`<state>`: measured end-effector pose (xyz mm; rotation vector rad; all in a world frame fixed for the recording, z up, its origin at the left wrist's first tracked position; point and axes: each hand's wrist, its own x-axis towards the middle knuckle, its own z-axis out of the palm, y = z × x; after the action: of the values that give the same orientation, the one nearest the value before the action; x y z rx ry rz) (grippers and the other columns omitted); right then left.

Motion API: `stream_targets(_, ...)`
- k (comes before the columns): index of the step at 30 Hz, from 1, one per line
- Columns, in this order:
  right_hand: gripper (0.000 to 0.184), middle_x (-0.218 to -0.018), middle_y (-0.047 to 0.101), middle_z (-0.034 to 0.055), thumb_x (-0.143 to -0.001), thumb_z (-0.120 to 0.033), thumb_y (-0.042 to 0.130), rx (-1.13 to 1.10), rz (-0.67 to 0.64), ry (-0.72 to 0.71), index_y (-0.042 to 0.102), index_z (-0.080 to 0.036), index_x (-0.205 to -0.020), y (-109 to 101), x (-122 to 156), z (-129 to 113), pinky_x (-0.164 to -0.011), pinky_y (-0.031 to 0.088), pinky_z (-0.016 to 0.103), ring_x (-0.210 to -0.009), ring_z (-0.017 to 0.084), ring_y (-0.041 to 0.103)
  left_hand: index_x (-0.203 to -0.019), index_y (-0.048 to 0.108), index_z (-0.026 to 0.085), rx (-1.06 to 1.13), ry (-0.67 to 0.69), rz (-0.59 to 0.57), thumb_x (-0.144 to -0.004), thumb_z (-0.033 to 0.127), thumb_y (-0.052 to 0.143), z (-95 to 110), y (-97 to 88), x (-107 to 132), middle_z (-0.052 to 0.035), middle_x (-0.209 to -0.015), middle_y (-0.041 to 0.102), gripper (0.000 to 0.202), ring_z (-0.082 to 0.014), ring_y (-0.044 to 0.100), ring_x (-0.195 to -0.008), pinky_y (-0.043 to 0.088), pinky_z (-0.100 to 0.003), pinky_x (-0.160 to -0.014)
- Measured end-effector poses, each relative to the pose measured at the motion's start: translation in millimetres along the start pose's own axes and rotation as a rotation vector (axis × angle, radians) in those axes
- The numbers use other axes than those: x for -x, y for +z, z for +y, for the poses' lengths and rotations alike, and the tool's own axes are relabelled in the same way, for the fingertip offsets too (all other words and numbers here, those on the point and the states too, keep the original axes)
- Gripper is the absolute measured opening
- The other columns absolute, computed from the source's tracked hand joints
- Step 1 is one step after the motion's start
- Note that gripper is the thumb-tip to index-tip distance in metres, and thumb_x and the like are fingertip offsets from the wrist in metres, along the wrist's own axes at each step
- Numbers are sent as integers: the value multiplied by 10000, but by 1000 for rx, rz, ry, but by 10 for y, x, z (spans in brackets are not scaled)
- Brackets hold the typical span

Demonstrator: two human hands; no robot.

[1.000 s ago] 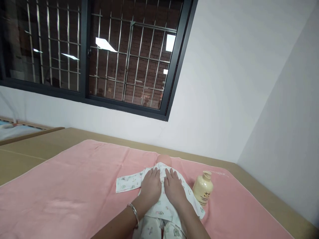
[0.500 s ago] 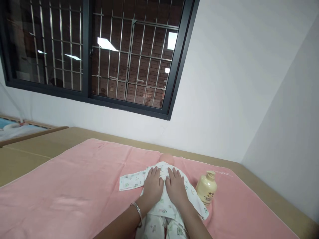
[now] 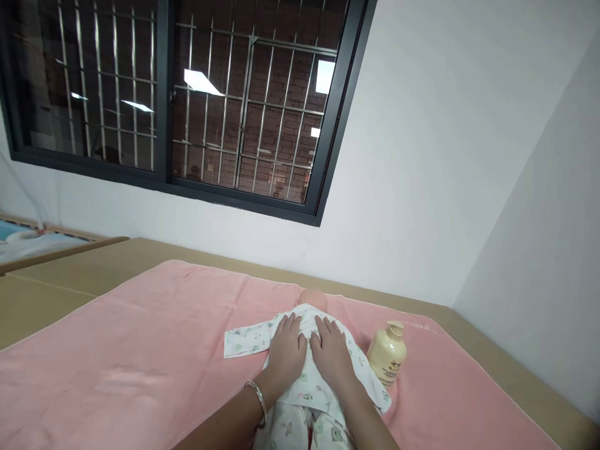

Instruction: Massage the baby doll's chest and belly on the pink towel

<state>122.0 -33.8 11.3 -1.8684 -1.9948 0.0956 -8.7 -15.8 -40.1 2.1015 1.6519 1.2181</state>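
Note:
A baby doll (image 3: 312, 299) lies on a pink blanket (image 3: 154, 331), its head toward the wall. It wears a white printed top (image 3: 307, 378) with one sleeve stretched out to the left, and matching trousers (image 3: 287, 428). My left hand (image 3: 287, 349) rests flat on the upper left of the top, fingers extended; a silver bangle is on that wrist. Beside it, my right hand (image 3: 332, 353) lies flat on the upper right of the top, fingers also stretched out. Neither hand grips anything. A pale yellow pump bottle (image 3: 387, 354) stands right of the doll, near the right sleeve.
The blanket covers a tan padded surface (image 3: 135, 253) that meets a white wall (image 3: 398, 187). Above is a dark-framed window (image 3: 162, 94) with metal bars behind the glass. At the far left, a wooden-edged bed or cot (image 3: 60, 250) holds blue and white cloth.

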Motion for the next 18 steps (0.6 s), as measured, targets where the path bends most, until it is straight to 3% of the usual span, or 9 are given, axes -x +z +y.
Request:
stream_targets(4,524,-1462,465,71,-921,-446,411,-116,-2,-71,498,-239,-1395,-44,-56,152,-1167,48,549,-1387,267,344,-1366,511,145,-14,0,-13,-883,258,366,-10,-47,3,-89,-1453,486,517,-267,358,-1394,265,-434,-1167)
stream_targets(9,533,-1496,418,62,-941,-466,378,-161,33,-104,474,-237,-1413,80,-95,259,-1177,16,521,-1410,242,306,-1380,498,128,-23,6,-42,-874,254,355,-48,-78,-37,-91,-1469,466,541,-263,350,-1402,256,-423,-1176)
stream_targets(14,536,-1517,382,66,-947,-447,374,-154,35,-140,443,-236,-1435,147,-90,234,-1172,16,537,-1432,249,261,-1378,504,129,-25,31,-66,-845,185,343,-41,-100,-85,-84,-1477,456,560,-270,330,-1413,275,-445,-1170)
stream_targets(18,533,-1525,369,58,-944,-399,378,-117,-5,-162,417,-242,-1452,118,-59,124,-1172,39,542,-1439,255,247,-1287,600,179,-15,109,-62,-809,130,359,26,-162,-99,-59,-1412,536,538,-244,408,-1364,303,-436,-1161)
